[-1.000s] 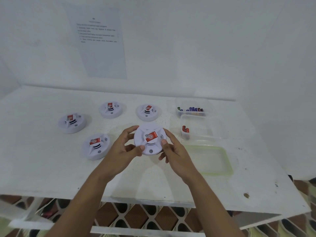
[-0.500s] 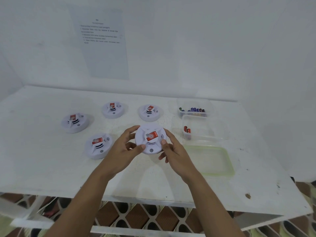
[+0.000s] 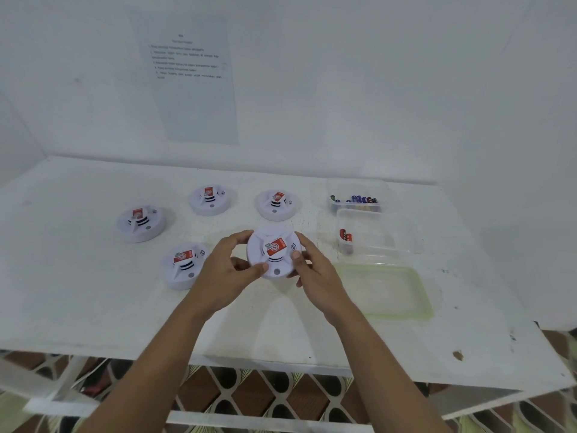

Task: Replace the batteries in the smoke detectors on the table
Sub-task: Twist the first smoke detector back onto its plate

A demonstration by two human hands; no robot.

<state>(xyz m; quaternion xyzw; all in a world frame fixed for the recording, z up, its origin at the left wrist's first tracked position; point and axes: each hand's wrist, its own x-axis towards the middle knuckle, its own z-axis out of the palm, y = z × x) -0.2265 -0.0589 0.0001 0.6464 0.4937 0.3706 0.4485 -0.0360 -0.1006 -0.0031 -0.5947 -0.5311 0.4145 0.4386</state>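
Observation:
A round white smoke detector (image 3: 274, 252) with a red sticker sits between both hands near the table's middle. My left hand (image 3: 225, 267) grips its left rim, thumb on the front edge. My right hand (image 3: 313, 270) grips its right rim, thumb on top. Several more white detectors lie around it: one at the near left (image 3: 183, 265), one at the far left (image 3: 141, 222), two at the back (image 3: 209, 200) (image 3: 276, 204). A clear tub (image 3: 359, 195) at the back right holds several batteries. A nearer clear tub (image 3: 379, 232) holds red batteries (image 3: 346, 236).
A clear lid with a green rim (image 3: 387, 290) lies on the white table (image 3: 93, 301) to the right of my hands. A printed sheet (image 3: 190, 79) hangs on the white back wall. The table's front edge runs just below my forearms.
Both hands keep their grip on the same detector. It has hardly moved; the view has shifted slightly.

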